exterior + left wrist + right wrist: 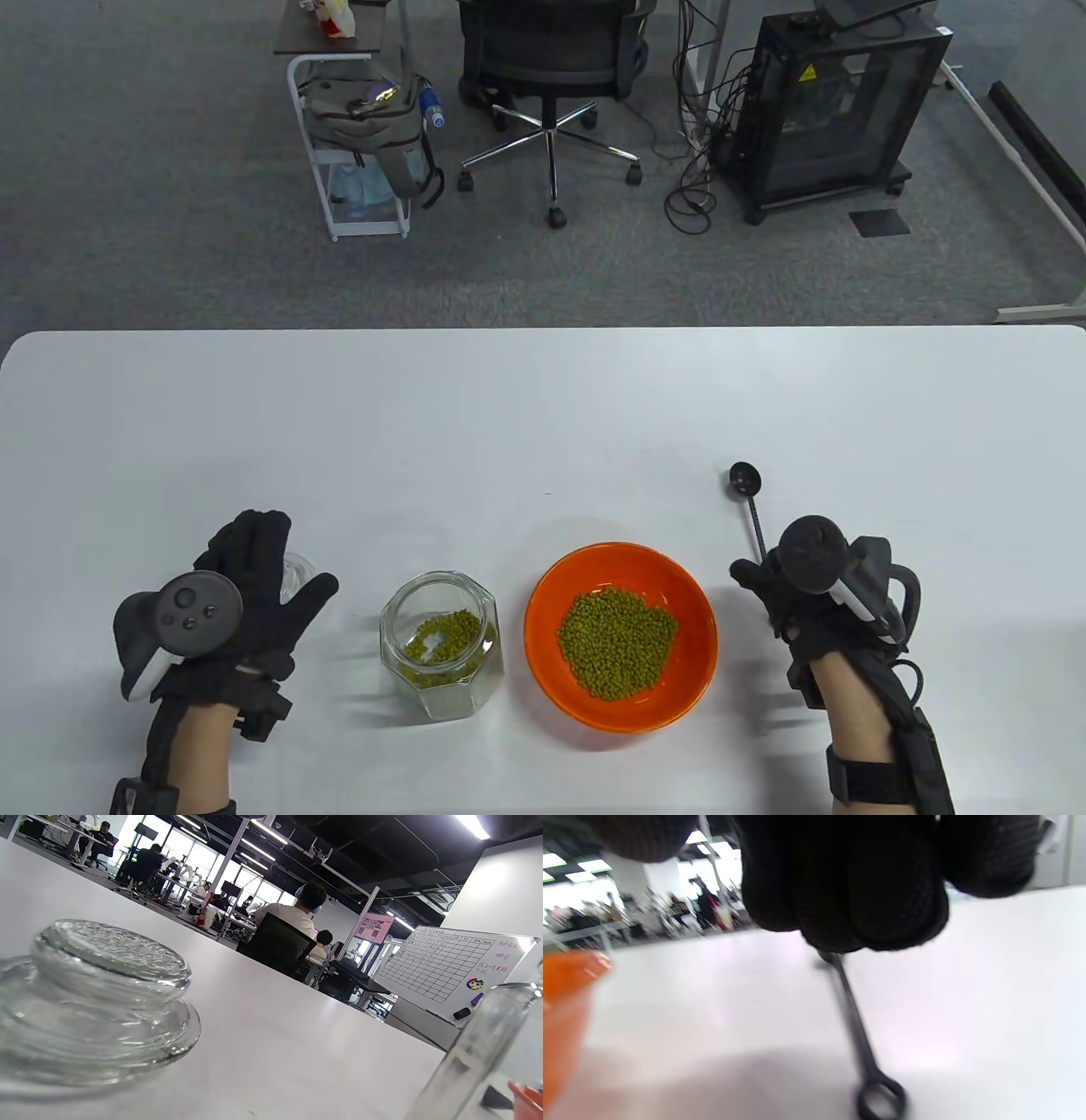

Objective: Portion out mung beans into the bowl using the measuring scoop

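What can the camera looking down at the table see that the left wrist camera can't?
Only the table view shows both gloved hands, the left hand and the right hand, the black measuring scoop by the right hand, and the green mung beans piled in the bowl. Only the left wrist view shows the glass lid up close, people at desks and a whiteboard behind. Both show the white table, the glass jar and the orange bowl.
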Action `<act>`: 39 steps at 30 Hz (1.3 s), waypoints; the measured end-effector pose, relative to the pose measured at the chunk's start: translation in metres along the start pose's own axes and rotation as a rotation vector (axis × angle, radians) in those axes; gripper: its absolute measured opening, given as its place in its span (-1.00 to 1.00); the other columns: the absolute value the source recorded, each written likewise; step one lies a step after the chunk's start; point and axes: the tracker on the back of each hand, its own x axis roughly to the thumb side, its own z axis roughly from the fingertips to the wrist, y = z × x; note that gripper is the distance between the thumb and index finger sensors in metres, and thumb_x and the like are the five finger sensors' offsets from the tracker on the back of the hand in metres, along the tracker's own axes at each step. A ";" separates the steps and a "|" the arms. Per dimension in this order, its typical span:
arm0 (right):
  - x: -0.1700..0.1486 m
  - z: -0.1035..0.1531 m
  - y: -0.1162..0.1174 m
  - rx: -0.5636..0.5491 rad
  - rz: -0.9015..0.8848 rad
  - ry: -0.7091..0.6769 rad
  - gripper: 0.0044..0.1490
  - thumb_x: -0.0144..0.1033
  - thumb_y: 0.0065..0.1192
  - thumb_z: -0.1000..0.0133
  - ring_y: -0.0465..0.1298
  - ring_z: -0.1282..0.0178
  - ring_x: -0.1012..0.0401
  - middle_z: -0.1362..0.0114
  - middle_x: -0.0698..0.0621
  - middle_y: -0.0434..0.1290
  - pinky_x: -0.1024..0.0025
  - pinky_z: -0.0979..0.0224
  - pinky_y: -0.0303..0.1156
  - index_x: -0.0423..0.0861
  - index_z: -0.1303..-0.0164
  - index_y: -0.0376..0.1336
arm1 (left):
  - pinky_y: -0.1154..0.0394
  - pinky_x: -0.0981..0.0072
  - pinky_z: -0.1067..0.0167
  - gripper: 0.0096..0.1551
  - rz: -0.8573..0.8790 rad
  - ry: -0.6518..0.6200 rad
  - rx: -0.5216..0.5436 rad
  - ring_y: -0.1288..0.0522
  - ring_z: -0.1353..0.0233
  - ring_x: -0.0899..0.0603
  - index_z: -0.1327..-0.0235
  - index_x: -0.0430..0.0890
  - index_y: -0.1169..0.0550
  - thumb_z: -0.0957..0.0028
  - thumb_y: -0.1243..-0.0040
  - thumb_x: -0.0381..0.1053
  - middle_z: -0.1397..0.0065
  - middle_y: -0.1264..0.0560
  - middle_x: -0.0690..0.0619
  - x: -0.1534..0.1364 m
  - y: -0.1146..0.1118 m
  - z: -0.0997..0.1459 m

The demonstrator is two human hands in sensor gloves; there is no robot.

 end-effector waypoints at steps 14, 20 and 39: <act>0.022 0.016 -0.007 -0.277 -0.018 -0.173 0.14 0.49 -0.15 0.04 -0.17 -0.72 -0.32 -0.78 -0.15 -0.30 -0.52 -0.51 -0.14 0.12 -0.67 -0.22 | 0.12 -0.45 -0.44 0.25 -0.202 0.103 0.018 0.14 -0.60 -0.51 -0.67 -0.16 -0.07 -0.03 -0.06 0.67 -0.73 0.09 -0.26 -0.015 -0.002 -0.002; 0.019 0.016 -0.006 -0.275 -0.021 -0.153 0.15 0.48 -0.15 0.03 -0.18 -0.71 -0.32 -0.77 -0.16 -0.33 -0.53 -0.50 -0.14 0.10 -0.67 -0.25 | 0.10 -0.42 -0.44 0.23 -0.234 0.144 -0.026 0.14 -0.60 -0.50 -0.65 -0.18 -0.06 -0.05 -0.09 0.62 -0.72 0.10 -0.27 -0.024 -0.015 -0.011; 0.020 0.015 -0.006 -0.245 -0.029 -0.140 0.14 0.46 -0.15 0.02 -0.19 -0.70 -0.33 -0.77 -0.17 -0.32 -0.55 -0.49 -0.15 0.08 -0.66 -0.26 | 0.29 -0.64 -0.36 0.27 -0.286 0.327 -0.193 0.23 -0.63 -0.61 -0.65 -0.22 -0.08 -0.04 -0.09 0.64 -0.72 0.09 -0.32 -0.053 -0.041 -0.021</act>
